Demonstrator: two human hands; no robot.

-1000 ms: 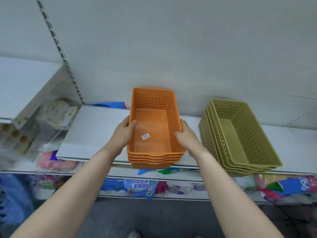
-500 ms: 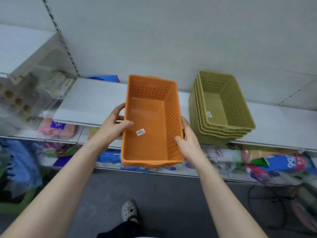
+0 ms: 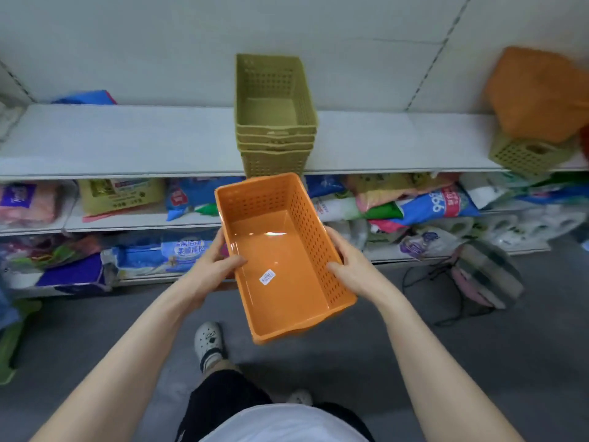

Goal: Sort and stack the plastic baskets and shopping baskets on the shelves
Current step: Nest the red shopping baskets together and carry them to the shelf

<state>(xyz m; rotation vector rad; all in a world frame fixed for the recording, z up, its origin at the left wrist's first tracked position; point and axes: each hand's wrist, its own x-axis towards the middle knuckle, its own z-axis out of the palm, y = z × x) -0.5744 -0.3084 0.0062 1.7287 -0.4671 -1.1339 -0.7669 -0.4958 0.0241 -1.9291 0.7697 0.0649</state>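
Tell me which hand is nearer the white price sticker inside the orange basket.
Left. The left hand grips the wall beside the sticker; the right hand holds the opposite wall of the orange basket.

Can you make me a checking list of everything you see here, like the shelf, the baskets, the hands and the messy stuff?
Surface: white shelf, mostly bare.
Job's things: orange basket held off the shelf, sticker inside; green basket stack on the shelf; blurred orange and green baskets at far right.
Clutter: packaged goods piled on lower shelves.
Hands: left hand and right hand grip the orange basket's long sides.
Cables: thin black loop on the floor, unclear what.
Surroundings: grey floor, white back wall.
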